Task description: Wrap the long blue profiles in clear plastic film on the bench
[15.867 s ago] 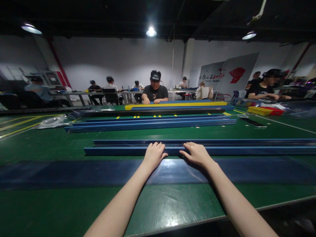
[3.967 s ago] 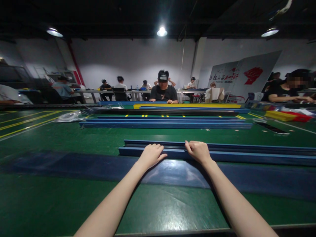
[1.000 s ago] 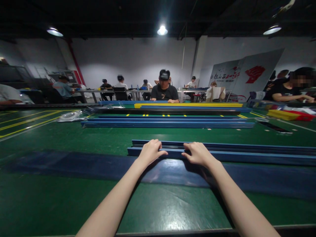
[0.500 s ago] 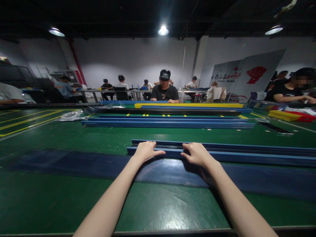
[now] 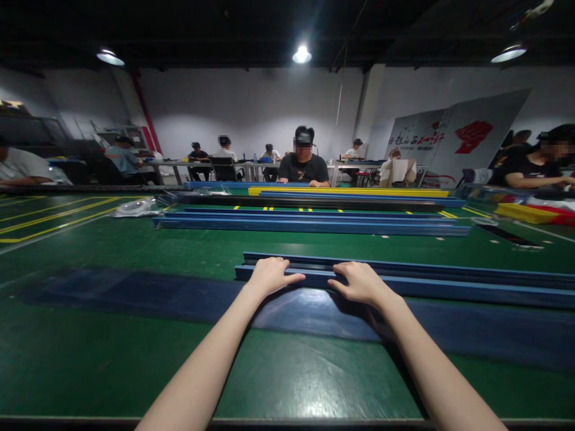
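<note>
A long blue U-shaped channel point(image 5: 449, 286) lies across the green table in front of me, and its right part runs out of view. My left hand point(image 5: 272, 276) grips its near wall close to the left end, with the thumb stretched to the right along the front face. On the same wall, a short distance to the right, my right hand point(image 5: 359, 280) is closed, its thumb in front and its fingers bent over the top edge. The fingertips of both hands are partly hidden behind the wall. Nearer to me lies a flat dark blue strip point(image 5: 179, 299), which passes beneath my forearms.
Beyond are more blue channels point(image 5: 314, 225), a black bar point(image 5: 314, 203) and a yellow bar point(image 5: 354, 191). A clear plastic bag point(image 5: 137, 207) lies left, a phone point(image 5: 510, 236) right. A person point(image 5: 304, 164) sits opposite; others work at the sides and behind.
The whole view has shifted slightly, so everything appears a little further right. Both hands keep the same hold on the channel, and it shows no clear movement.
</note>
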The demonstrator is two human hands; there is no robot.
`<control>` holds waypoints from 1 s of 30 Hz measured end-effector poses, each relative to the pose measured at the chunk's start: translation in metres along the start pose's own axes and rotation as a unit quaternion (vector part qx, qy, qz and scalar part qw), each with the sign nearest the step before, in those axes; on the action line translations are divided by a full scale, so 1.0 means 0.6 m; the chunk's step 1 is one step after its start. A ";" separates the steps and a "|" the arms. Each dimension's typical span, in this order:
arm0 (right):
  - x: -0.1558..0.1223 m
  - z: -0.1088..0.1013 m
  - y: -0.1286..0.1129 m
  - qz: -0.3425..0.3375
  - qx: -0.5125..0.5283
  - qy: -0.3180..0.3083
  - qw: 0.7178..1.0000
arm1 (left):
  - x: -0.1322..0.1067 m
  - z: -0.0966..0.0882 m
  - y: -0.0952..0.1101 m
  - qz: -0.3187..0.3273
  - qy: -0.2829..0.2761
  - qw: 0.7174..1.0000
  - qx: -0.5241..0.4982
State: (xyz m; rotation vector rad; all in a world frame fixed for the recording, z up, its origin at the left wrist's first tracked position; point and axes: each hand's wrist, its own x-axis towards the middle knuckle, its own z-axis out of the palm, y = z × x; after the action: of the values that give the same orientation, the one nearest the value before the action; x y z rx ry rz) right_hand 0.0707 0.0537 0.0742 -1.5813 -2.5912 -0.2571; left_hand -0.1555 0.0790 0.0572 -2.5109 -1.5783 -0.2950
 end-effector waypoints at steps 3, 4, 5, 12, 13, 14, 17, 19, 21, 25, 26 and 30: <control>0.002 0.004 -0.006 -0.010 0.012 -0.001 1.000 | -0.001 0.003 0.000 0.008 0.014 1.000 -0.005; 0.003 0.006 -0.008 -0.012 0.016 0.000 1.000 | -0.001 0.004 0.000 0.009 0.016 1.000 -0.006; 0.004 0.007 -0.009 -0.013 0.019 0.002 1.000 | -0.001 0.005 0.000 0.010 0.017 1.000 -0.006; 0.006 0.013 -0.008 -0.016 0.026 0.007 1.000 | -0.001 0.008 -0.001 0.017 0.025 1.000 -0.001; 0.006 0.013 -0.008 -0.015 0.026 0.006 1.000 | -0.001 0.008 -0.001 0.017 0.025 1.000 0.000; 0.006 0.013 -0.008 -0.014 0.026 0.005 1.000 | -0.002 0.009 -0.001 0.017 0.025 1.000 0.001; 0.006 0.012 -0.009 -0.013 0.026 0.003 1.000 | -0.002 0.008 -0.001 0.017 0.025 1.000 0.002; 0.007 0.011 -0.009 -0.012 0.027 0.001 1.000 | -0.002 0.007 0.000 0.016 0.026 1.000 0.000; 0.007 0.011 -0.009 -0.012 0.028 -0.002 1.000 | -0.002 0.005 0.001 0.015 0.025 1.000 -0.002; 0.008 0.013 -0.007 -0.014 0.029 -0.001 0.999 | -0.003 0.002 0.002 0.015 0.023 1.000 0.000; 0.008 0.014 -0.007 -0.014 0.029 0.000 0.999 | -0.003 0.002 0.002 0.015 0.022 1.000 0.002; 0.008 0.016 -0.006 -0.013 0.031 0.001 0.999 | -0.003 0.002 0.003 0.014 0.023 1.000 0.006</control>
State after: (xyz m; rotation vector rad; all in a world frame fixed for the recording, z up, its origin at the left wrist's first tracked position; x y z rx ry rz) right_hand 0.0654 0.0583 0.0655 -1.5269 -2.5930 -0.1799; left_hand -0.1546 0.0767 0.0557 -2.4969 -1.5217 -0.3369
